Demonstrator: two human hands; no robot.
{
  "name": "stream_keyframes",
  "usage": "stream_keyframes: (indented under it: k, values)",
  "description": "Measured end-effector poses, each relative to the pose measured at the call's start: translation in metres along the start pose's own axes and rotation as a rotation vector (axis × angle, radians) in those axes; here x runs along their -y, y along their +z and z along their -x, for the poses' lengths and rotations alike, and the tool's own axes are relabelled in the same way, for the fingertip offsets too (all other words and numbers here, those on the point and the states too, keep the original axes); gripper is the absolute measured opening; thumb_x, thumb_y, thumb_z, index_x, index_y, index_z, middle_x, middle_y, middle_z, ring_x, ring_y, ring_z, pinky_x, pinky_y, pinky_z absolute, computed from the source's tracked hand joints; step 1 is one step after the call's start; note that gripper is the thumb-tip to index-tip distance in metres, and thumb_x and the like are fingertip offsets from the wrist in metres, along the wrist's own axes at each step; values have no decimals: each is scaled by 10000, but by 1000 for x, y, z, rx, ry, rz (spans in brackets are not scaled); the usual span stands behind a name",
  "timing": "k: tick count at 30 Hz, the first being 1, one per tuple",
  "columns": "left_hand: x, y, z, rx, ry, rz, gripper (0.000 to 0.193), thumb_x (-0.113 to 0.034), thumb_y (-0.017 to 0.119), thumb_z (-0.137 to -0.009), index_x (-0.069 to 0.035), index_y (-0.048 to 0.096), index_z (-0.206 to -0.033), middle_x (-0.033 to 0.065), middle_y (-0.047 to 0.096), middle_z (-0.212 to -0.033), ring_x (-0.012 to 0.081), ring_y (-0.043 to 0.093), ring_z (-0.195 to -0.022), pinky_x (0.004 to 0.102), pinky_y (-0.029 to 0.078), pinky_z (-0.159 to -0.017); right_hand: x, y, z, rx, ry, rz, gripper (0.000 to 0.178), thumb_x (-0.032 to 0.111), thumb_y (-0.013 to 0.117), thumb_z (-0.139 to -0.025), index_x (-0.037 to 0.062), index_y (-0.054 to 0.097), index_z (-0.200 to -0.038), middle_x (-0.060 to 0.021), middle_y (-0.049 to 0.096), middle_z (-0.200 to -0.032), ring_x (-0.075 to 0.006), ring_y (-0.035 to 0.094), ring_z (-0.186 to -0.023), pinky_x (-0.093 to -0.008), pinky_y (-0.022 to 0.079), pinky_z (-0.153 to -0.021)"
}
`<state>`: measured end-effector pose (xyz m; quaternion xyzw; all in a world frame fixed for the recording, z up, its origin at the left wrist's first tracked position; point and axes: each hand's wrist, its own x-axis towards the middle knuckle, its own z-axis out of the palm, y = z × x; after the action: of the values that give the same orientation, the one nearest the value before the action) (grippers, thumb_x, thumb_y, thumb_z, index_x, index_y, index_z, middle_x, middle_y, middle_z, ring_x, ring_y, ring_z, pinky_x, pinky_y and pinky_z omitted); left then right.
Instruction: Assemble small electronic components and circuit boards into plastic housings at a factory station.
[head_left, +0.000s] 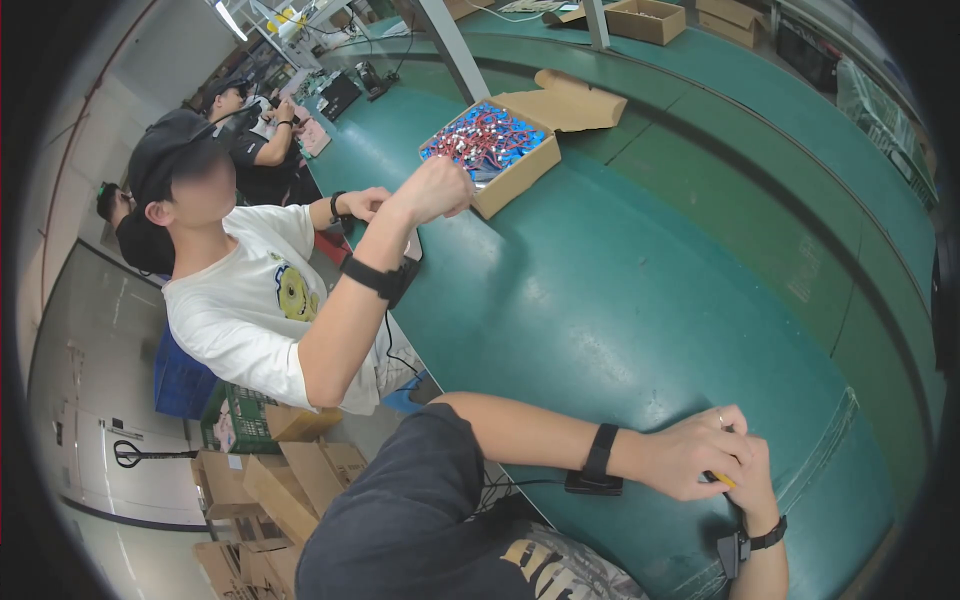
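Observation:
At the lower right, my left hand (688, 458) and my right hand (757, 482) meet just above the green tabletop (620, 330). A small yellow-and-black thing (720, 480) shows between them. The curled fingers of both hands close round it, hiding most of it, so its kind is unclear. A ring is on one left finger. Each wrist wears a black strap; a dark box (593, 484) hangs at the left strap, and a grey device (733, 552) sits at the right one.
Beyond my left arm, a person in a white shirt (240, 350) holds a fist by a cardboard box (520, 178) of blue parts with red wires. Another co-worker (262, 145) sits farther along the bench. Flattened cartons (270, 500) and a green crate (235, 415) stand on the floor.

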<state>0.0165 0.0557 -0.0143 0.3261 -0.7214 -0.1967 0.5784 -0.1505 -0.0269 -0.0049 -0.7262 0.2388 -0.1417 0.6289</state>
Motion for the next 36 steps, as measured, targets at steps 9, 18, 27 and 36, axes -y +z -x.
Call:
stream_keyframes:
  k: [9,18,27,36]
  values:
    - [5,-2,-1,-25,-40,30,235,-19,781,-730,-91,726,-947,27,651,-1051,302,519,-971,387,486,-828,6,2,-7,-16,95,-73,48,43,705,-827,12,678,-803,-30,669,-734,-109,605,-683,-272,471,-574]
    - [14,-11,-2,-37,-58,39,243,-50,775,-719,-82,690,-943,52,657,-1085,318,508,-967,398,488,-814,6,2,-19,-17,98,-107,49,32,675,-830,21,698,-788,-36,693,-734,-105,633,-679,-261,482,-570]
    - [19,-11,-4,-45,-42,22,266,-58,783,-769,-109,721,-1022,20,646,-1060,300,512,-973,372,474,-848,2,-1,-21,-15,116,-104,49,36,681,-831,23,708,-793,-32,689,-738,-104,628,-685,-259,478,-574]
    - [22,-12,-3,-52,-47,61,237,-35,777,-766,-105,703,-980,17,658,-1044,298,514,-965,365,471,-849,7,0,-25,-11,99,-39,52,38,690,-850,16,715,-810,-31,693,-756,-107,632,-697,-262,483,-585]
